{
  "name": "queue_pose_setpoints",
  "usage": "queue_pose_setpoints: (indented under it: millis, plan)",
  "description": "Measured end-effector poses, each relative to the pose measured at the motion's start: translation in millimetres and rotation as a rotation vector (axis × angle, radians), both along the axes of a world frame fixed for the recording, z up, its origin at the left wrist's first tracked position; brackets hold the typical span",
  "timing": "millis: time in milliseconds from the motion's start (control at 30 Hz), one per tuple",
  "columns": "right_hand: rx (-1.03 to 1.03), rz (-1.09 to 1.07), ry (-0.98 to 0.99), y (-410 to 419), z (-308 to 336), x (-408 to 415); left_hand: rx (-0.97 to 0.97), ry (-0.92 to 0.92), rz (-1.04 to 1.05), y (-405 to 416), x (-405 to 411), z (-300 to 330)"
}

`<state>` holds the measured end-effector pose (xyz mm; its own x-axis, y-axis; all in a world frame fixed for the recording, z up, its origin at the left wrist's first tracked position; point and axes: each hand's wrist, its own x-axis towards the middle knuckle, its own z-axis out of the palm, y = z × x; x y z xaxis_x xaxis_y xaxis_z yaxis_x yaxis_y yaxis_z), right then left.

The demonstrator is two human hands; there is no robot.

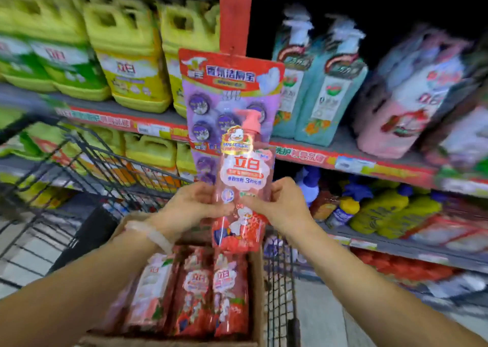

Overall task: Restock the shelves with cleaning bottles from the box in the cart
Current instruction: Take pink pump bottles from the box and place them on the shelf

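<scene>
1. Nearest us, a cardboard box [257, 280] is sitting in the wire cart [87, 161], and pink packs [195, 291] are lying side by side in it.
2. Above the box, we are holding one pink pump bottle [244, 188] upright with both hands.
3. Our left hand [190, 206] is curling round the bottle's left side, a pale band [155, 234] on that wrist.
4. Our right hand [282, 204] is gripping its right side, thumb across the front.
5. Just behind the bottle, a purple hanging pack [224, 95] is dangling from a red strip [235, 16].
6. Farther back, the shelves [343, 159] are carrying yellow jugs [126, 56] on the left, teal pump bottles [319, 82] in the middle and blurred pink bundles [412, 95] on the right.
</scene>
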<state>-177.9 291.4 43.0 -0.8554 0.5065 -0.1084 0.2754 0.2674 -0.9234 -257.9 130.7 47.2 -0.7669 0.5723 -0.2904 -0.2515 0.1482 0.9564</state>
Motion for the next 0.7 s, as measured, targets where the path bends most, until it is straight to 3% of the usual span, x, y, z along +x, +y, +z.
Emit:
queue_pose_setpoints:
  millis: [433, 700]
  plan:
    - [0.358, -0.225, 0.464, 98.4, 248.3, 89.9, 0.356, 0.511, -0.152, 125.4, 48.5, 223.2]
    - [0.377, -0.216, 0.621, 188.5, 362.0, 112.8, 0.469, 0.608, -0.241, 231.4, 67.5, 341.2]
